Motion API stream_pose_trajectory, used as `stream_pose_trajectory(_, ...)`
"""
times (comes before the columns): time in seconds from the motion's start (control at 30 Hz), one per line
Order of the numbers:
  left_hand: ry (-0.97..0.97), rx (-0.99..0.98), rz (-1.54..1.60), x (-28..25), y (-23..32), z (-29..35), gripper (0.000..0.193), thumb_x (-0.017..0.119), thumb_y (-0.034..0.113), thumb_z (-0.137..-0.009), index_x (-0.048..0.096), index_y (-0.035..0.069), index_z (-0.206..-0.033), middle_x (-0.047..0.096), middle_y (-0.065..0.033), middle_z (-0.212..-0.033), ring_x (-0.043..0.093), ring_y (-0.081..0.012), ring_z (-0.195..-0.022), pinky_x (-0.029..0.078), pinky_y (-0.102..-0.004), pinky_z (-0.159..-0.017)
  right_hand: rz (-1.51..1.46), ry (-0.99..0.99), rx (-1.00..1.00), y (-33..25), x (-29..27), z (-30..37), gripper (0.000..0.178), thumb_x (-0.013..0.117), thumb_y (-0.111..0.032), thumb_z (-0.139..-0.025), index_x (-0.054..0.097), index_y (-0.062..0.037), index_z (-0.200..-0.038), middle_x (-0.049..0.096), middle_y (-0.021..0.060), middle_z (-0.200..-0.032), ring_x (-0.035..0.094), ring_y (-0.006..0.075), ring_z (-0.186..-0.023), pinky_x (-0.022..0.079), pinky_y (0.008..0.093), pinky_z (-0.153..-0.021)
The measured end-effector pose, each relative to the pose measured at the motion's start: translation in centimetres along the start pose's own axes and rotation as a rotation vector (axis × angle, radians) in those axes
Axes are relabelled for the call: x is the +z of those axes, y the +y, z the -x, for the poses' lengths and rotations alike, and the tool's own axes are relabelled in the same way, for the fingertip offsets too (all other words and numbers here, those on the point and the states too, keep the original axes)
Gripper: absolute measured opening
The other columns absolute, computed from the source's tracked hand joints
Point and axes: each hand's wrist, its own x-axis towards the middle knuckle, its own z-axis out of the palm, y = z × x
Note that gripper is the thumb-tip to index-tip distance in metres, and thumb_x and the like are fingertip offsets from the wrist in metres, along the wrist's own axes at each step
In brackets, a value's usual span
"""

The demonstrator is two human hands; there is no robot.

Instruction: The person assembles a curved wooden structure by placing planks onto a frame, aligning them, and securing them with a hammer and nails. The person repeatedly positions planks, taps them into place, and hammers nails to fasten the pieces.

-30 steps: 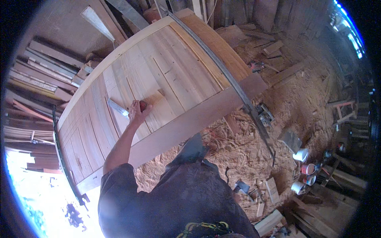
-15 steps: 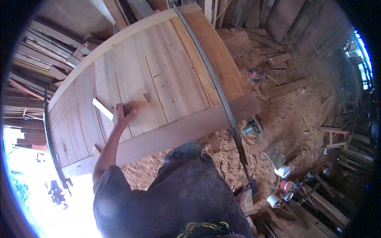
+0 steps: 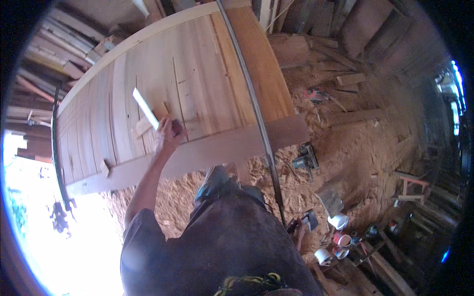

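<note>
My left hand [image 3: 169,134] is closed over the near part of a large wooden panel [image 3: 197,74] made of edge-joined boards. A narrow white strip [image 3: 146,108] sticks out past its fingers, toward the far left. Something small and dark reddish [image 3: 176,127] also shows at the fingers; its kind is unclear. Beside the hand lie a short wood piece [image 3: 143,127] and a small wedge-like scrap [image 3: 166,105]. Low at my right side, my right hand [image 3: 298,231], partly hidden by my body, grips a tool with a broad, flat grey head [image 3: 310,220].
A long metal bar clamp [image 3: 253,96] crosses the panel's right part; another clamp [image 3: 55,140] spans its left end. Sawdust covers the floor [image 3: 355,143], with a power tool [image 3: 305,158], a red tool [image 3: 317,94] and white buckets [image 3: 338,221]. Stacked boards [image 3: 61,42] stand far left.
My left hand has moved right with the white strip, uncovering the short wood piece. My right hand and its grey-headed tool show more plainly. The whole view has shifted.
</note>
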Motion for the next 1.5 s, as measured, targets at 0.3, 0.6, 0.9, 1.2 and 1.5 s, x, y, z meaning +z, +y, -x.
stream_pose_trajectory(0.3,-0.017,-0.054,-0.295,5.2,4.5,2.5,0.048,0.071,0.037,-0.092,0.058,0.002,-0.123,0.053,-0.0209,-0.134,0.048,-0.0404,-0.130,0.039,-0.0539,-0.110,0.270,0.090,-0.065,-3.6,-0.2,-2.4,0.035,0.078,-0.037,-0.090,0.062,-0.0063,-0.091,0.061,0.0061,-0.069,0.058,0.0175,-0.055,0.050,0.0330,-0.053)
stream_pose_trajectory(0.6,0.392,0.140,-0.619,1.6,-2.5,1.7,0.045,0.071,0.046,-0.092,0.057,0.004,-0.101,0.060,-0.0178,-0.100,0.057,-0.0396,-0.097,0.042,-0.0561,-0.081,0.399,0.099,-0.217,-7.9,6.5,-0.8,0.043,0.088,-0.041,-0.081,0.063,-0.0077,-0.093,0.058,0.0032,-0.065,0.056,0.0159,-0.050,0.047,0.0322,-0.048)
stream_pose_trajectory(0.9,0.241,-0.283,-0.469,-2.8,-12.1,1.8,0.055,0.068,0.055,-0.093,0.057,0.002,-0.105,0.059,-0.0184,-0.104,0.056,-0.0399,-0.107,0.044,-0.0581,-0.090,0.618,0.180,-0.426,-12.9,15.6,7.7,0.039,0.087,-0.040,-0.083,0.064,-0.0088,-0.091,0.060,0.0005,-0.067,0.056,0.0128,-0.054,0.045,0.0290,-0.051)
stream_pose_trajectory(1.2,0.342,-0.254,-0.349,-3.0,-9.8,4.3,0.066,0.071,0.048,-0.093,0.050,0.008,-0.141,0.049,-0.0161,-0.145,0.047,-0.0362,-0.136,0.039,-0.0559,-0.106,1.170,-0.007,-0.770,-14.8,26.5,9.8,0.042,0.077,-0.044,-0.090,0.065,-0.0033,-0.095,0.062,0.0013,-0.072,0.059,0.0153,-0.062,0.047,0.0328,-0.060)
stream_pose_trajectory(1.5,0.036,0.007,-0.183,-2.6,-12.0,0.1,0.079,0.074,0.041,-0.091,0.040,0.013,-0.156,0.041,-0.0142,-0.161,0.034,-0.0344,-0.151,0.033,-0.0561,-0.115,0.976,-0.854,-0.186,-8.0,48.1,13.5,0.024,0.074,-0.022,-0.096,0.061,-0.0023,-0.098,0.063,0.0021,-0.078,0.060,0.0105,-0.065,0.047,0.0272,-0.057)
